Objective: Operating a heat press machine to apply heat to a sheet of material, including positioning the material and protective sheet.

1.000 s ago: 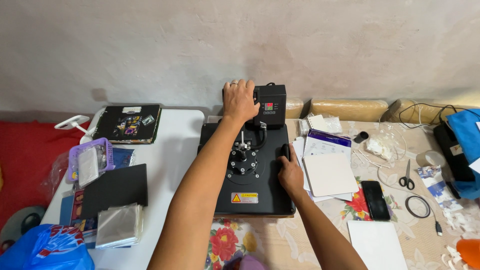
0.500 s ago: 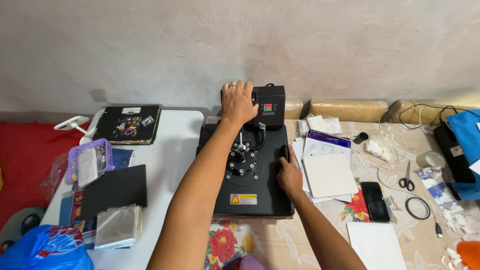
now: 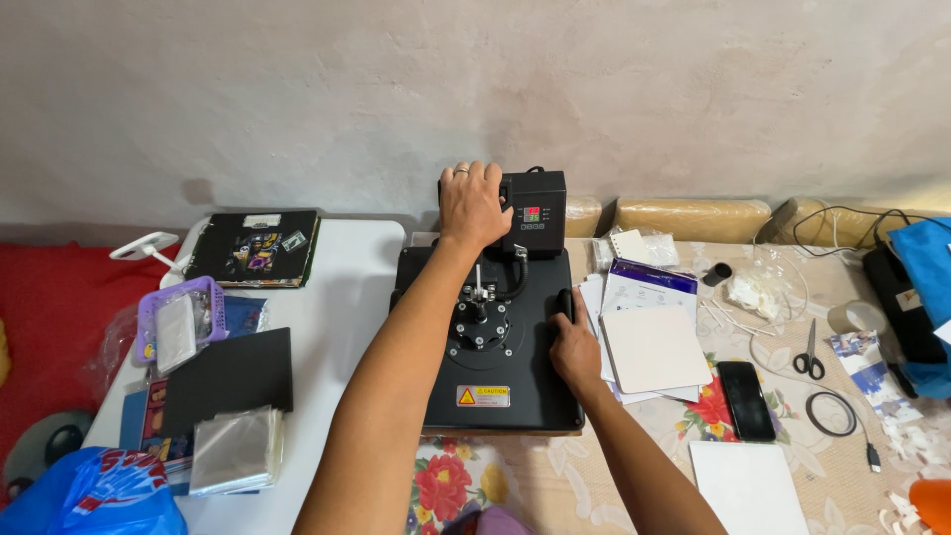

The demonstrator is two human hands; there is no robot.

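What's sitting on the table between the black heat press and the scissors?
In the head view, between the heat press and scissors lie a stack of white sheets and a black phone.

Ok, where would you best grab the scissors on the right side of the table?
Take the scissors by the black finger loops, which lie at the near end, coming straight down from above. They lie flat, blades pointing away toward the wall, with bare cloth around the loops. The black ring lies just nearer, apart from them, so a short grip stays clear.
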